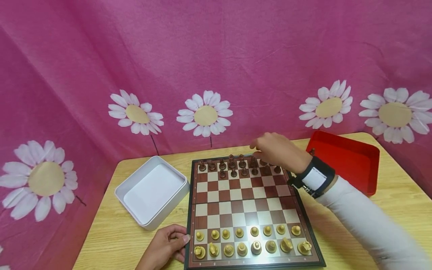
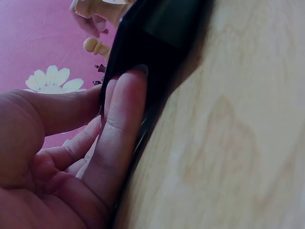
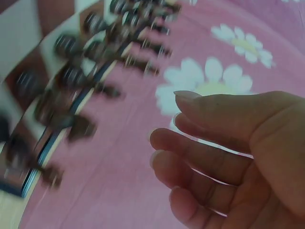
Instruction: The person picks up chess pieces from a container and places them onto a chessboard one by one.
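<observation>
A brown-and-white chessboard [image 1: 236, 206] lies on the table. Light chess pieces [image 1: 241, 248] fill two rows at its near side; dark chess pieces [image 1: 231, 161] stand in two rows at the far side, some hidden by the right arm. My left hand [image 1: 165, 245] grips the board's near left edge, thumb at the top rim and a finger against the dark side [image 2: 157, 43]. Above the far right dark pieces hovers my right hand [image 1: 278, 150]. Its fingers [image 3: 200, 150] are loosely bent with nothing between them, apart from the blurred dark pieces [image 3: 71, 76].
To the board's left stands a white box [image 1: 155, 191], its visible floor bare. A red tray [image 1: 347, 161] sits at the back right, partly behind the right wrist; a small dark shape [image 1: 312, 151] shows at its left side. A pink flowered cloth [image 1: 216, 67] hangs behind the table.
</observation>
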The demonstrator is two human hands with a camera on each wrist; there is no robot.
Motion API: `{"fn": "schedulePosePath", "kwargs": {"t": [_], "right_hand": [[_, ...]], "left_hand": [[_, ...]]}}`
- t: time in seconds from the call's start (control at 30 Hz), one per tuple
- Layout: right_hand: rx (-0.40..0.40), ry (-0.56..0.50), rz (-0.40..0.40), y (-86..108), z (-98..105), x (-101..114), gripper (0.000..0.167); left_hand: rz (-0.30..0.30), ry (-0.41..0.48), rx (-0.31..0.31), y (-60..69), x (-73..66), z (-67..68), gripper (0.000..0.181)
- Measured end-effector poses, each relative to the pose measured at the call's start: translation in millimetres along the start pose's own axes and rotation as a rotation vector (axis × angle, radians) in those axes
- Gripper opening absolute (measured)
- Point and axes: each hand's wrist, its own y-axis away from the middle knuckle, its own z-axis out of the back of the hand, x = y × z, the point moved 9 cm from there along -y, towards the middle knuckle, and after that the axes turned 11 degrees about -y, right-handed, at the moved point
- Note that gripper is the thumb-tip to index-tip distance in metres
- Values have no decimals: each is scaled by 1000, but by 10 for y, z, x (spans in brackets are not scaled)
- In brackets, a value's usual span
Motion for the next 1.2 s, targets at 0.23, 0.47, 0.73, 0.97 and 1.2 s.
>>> {"fn": "schedulePosePath", "kwargs": {"t": [0.23,0.47,0.73,0.97,1.2], "right_hand": [[-51,-10,-34,219,195,-458,22],[-16,-52,-102,424,264,-1035,22],[27,-53,-170,588,244,-1658,23],[15,-66,-195,675,190,-1938,26],[53,-61,-240,735,114,-2065,12]], "left_hand": [[7,0,-4,12,17,-4,35],[8,9,-4,3,39,-15,34],[20,40,-14,-12,33,1,33],[18,54,-14,-11,5,-8,32],[20,61,-18,-17,22,-7,30]]}}
